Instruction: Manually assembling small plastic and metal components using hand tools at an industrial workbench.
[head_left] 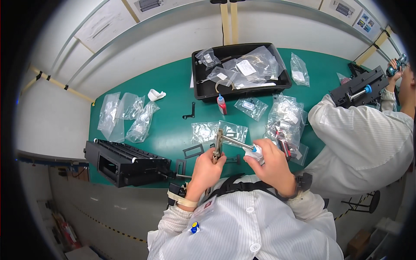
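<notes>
My left hand (208, 169) is closed round an upright metal tool that looks like pliers (217, 149). My right hand (271, 167) grips the blue-collared end of a silver rod (236, 141), with something white under the fingers. The rod's far end meets the top of the pliers; whether the jaws clamp it I cannot tell. Beneath the hands lie flat clear bags (203, 132) and a black frame-shaped plate (193, 151). Another slotted black plate (233, 160) sits partly under the rod hand. A red bottle with a blue tip (222, 105) stands farther back.
At the back of the green table (169, 86) is a black tray (199, 89) holding bagged parts. A long black housing (130, 167) stands at left, near empty-looking bags (110, 115). More bags (284, 117) lie right. Close by at right, a co-worker (364, 143) handles a similar black assembly (362, 89).
</notes>
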A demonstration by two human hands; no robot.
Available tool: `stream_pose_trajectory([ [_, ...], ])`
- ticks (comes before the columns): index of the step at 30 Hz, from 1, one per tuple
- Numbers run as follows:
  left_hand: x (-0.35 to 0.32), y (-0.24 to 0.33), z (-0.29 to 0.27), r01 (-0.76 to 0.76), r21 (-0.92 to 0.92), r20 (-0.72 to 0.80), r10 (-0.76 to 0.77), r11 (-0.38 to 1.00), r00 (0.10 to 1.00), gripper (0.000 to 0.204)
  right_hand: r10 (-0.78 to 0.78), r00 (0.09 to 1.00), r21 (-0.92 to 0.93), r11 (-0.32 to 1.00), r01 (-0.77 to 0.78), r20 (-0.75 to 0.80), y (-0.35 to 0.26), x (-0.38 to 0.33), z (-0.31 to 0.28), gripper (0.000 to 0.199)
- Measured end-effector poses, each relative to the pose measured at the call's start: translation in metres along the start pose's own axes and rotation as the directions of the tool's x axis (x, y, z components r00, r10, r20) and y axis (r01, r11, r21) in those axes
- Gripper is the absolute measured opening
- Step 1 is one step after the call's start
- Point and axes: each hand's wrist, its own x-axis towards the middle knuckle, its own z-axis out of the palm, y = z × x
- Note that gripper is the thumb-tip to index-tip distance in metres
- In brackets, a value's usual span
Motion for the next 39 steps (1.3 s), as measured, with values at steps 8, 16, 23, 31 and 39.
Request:
stream_pose_trajectory([
  [8, -0.003, 0.007, -0.001, -0.071, 0.004, -0.044, 0.071, 0.997, 0.996, 0.024, 0.093, 0.995, -0.102, 0.990, -0.095, -0.026, 0.007, -0.002, 0.011, 0.036],
  [16, -0.012, 0.029, 0.002, -0.136, 0.089, -0.075, 0.143, 0.987, 0.987, 0.021, 0.139, 0.989, -0.322, 0.935, -0.146, -0.047, 0.004, 0.012, 0.017, 0.024],
  [23, -0.008, 0.024, -0.001, -0.184, 0.186, -0.063, 0.199, 0.965, 0.978, 0.020, 0.024, 0.997, -0.289, 0.956, -0.046, -0.078, 0.018, 0.013, 0.016, 0.017],
  [31, -0.002, 0.006, 0.008, -0.287, 0.207, -0.056, 0.305, 0.935, 0.951, 0.020, 0.321, 0.885, -0.087, 0.947, -0.310, 0.338, 0.032, 0.007, -0.013, 0.013],
  [39, 0.009, 0.006, 0.007, -0.322, 0.305, -0.003, 0.339, 0.896, 0.941, 0.021, 0.378, 0.899, 0.000, 0.922, -0.388, 0.221, 0.021, -0.006, -0.007, 0.026],
])
